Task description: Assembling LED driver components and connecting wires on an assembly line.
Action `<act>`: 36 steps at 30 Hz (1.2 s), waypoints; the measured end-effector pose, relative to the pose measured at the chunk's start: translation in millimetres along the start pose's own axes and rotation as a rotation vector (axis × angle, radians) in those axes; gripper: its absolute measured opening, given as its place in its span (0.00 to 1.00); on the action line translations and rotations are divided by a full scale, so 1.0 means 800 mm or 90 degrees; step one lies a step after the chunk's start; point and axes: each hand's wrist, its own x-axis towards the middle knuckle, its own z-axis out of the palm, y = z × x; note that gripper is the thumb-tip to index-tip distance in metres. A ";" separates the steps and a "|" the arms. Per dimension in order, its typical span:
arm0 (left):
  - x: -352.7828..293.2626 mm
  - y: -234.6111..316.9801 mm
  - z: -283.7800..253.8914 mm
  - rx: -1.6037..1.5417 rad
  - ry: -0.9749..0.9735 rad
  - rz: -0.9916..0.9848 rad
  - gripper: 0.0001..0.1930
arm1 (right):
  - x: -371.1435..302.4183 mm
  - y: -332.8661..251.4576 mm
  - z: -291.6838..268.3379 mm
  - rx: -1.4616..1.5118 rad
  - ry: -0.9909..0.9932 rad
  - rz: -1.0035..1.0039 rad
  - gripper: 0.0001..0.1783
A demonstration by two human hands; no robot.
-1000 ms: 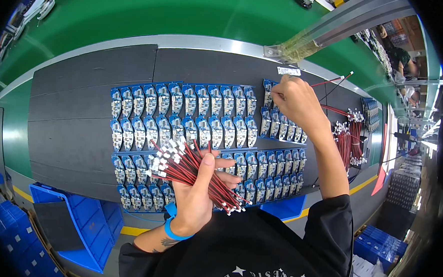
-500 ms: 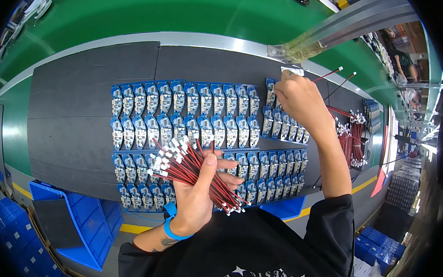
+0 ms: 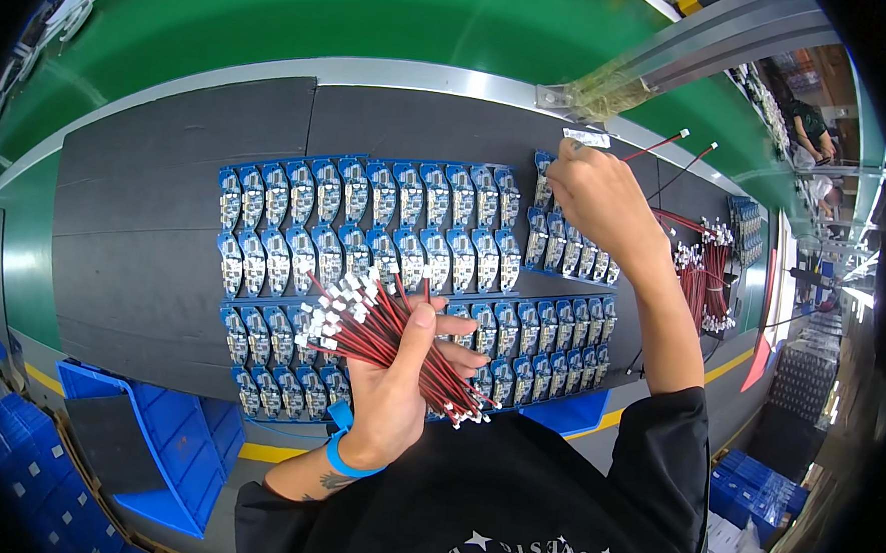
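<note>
My left hand (image 3: 398,379) is closed round a bundle of short red-and-black wire leads (image 3: 365,323) with white plugs at their ends, and one lead sticks up by the thumb. It is above the near rows of blue circuit boards (image 3: 302,194), which lie in joined panels on the black mat. My right hand (image 3: 603,195) reaches to the far end of the right-hand panel (image 3: 555,244). Its fingers are bent together against a board there. The back of the hand hides the fingertips and whatever is between them.
More wire leads (image 3: 703,280) lie in bunches at the right, near another panel of boards (image 3: 744,230). A white label strip (image 3: 585,139) lies beyond my right hand. A metal post (image 3: 675,63) rises at the far edge. Blue bins (image 3: 168,452) stand below the table's near side.
My right hand has shifted very slightly, baring more of the white label strip beyond it. My left hand still holds the bundle in the same place.
</note>
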 end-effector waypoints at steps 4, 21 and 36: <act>0.000 0.001 0.000 0.005 0.003 0.002 0.12 | 0.003 0.001 -0.003 0.007 -0.029 -0.019 0.03; 0.003 -0.003 0.004 0.075 -0.026 -0.052 0.13 | -0.004 -0.020 -0.016 -0.114 -0.108 -0.079 0.03; 0.005 0.000 0.003 -0.058 0.076 0.050 0.15 | -0.008 -0.085 -0.049 0.821 0.218 0.374 0.07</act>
